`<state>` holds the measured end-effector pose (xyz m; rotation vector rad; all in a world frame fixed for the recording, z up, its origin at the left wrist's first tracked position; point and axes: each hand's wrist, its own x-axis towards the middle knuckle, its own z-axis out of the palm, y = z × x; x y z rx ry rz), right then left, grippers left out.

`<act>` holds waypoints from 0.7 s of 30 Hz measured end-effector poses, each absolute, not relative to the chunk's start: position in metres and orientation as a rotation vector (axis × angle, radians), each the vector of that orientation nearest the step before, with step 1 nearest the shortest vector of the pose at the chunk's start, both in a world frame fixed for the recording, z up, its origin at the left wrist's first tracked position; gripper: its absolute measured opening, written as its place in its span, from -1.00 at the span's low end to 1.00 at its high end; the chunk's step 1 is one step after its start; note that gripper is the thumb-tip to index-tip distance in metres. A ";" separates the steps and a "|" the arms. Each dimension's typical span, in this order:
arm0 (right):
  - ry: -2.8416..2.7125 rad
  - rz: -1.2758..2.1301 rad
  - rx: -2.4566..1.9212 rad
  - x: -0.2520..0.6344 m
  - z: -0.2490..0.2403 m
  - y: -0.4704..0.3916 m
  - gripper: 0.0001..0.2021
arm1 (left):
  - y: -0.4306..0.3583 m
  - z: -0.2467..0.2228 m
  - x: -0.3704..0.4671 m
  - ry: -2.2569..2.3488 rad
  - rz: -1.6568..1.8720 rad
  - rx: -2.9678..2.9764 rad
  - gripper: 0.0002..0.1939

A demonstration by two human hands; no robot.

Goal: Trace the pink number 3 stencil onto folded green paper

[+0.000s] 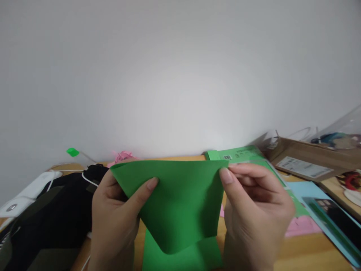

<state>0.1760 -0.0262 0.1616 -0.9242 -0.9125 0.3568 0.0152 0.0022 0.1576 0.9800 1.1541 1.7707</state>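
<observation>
A sheet of green paper (pixel 183 203), bent over on itself, is held up between my two hands. My left hand (pixel 121 210) grips its left side, the thumb lying across the front and the fingers hidden behind. At the upper right corner, my right hand (pixel 254 207) pinches the paper between thumb and fingers. Below it on the wooden table lies another green piece of paper (pixel 180 259), partly covered by the held one.
Dark cloth (pixel 62 214) and a white power strip (pixel 25 192) with cables lie left. Crumpled pink paper (pixel 124 155) sits at the back. To the right are a green package (pixel 239 152), a cardboard box (pixel 304 158), light blue paper (pixel 304 190) and a dark phone-like object (pixel 335 214).
</observation>
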 end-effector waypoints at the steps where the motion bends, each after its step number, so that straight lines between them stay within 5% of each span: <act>1: -0.910 0.361 -0.920 0.176 0.162 -0.026 -0.81 | 0.002 0.158 0.015 1.157 1.768 0.976 -0.63; 21: -0.916 0.328 -0.949 0.175 0.161 -0.025 -0.77 | 0.001 0.158 0.014 1.149 1.749 1.014 -0.63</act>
